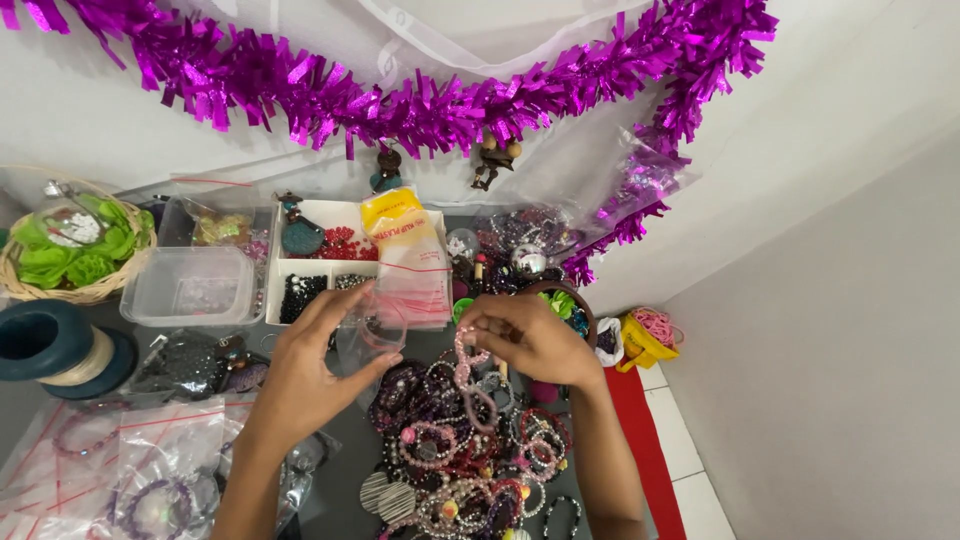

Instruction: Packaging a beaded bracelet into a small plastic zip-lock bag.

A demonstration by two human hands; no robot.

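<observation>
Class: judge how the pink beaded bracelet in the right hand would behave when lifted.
The pink beaded bracelet dangles from the right hand, so it is probably floppy. Its small beads suggest it is light. Set down, it would likely slump, not roll.

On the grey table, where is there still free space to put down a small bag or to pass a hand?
Little room. One bare grey strip of the table lies between the left hand and the bracelet pile. A narrower gap shows between the blue spool and the dark bead bags. Elsewhere it is crowded: the compartment tray, clear plastic box and wicker basket fill the back.
</observation>
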